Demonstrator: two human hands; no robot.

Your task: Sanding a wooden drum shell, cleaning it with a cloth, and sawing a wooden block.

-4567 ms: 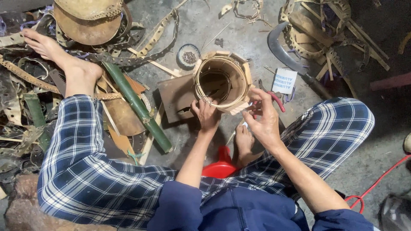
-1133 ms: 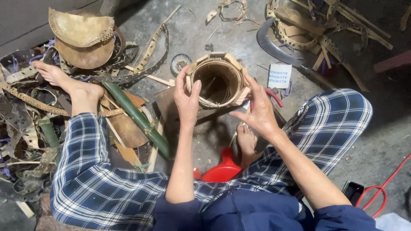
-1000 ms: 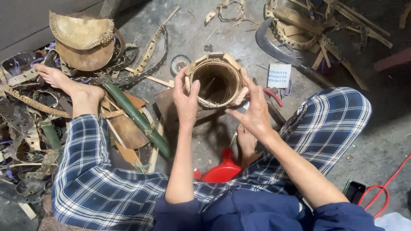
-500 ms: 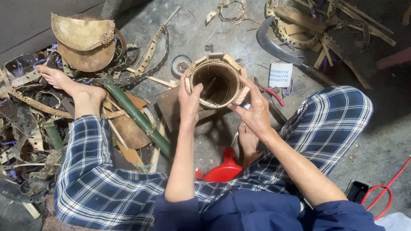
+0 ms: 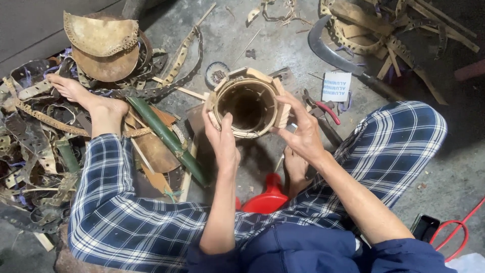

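**Plainly, a loose hold on an unfinished tube**

Plainly the tube (image 5: 248, 103), a round, open-mouthed piece of pale strips, sits between the knees above the floor (image 5: 283, 45), its mouth turned up at the camera. The left hand (image 5: 222, 141) has its fingers closed on the near-left rim, thumb lying over the lip. The right hand (image 5: 303, 132) grips the right wall with spread fingers.

The likeliest trouble, as I judge it, is the strip ends at the rim springing loose if either grip slackens, since they look bent and under tension. Sharp strip edges could also nick a thumb pressed over the lip. The curved blade (image 5: 333, 53) lies near the right knee, and the pliers (image 5: 321, 103) just beside the right hand; a careless reach could meet either.

The tube's bottom is dark, and whether it is closed cannot be told. Its far wall and base are hidden by the hands. The right foot (image 5: 294, 169) is partly covered, and the red thing (image 5: 265, 197) beneath is cut off by the legs. The scrap heap (image 5: 40, 131) at left is too tangled to sort.
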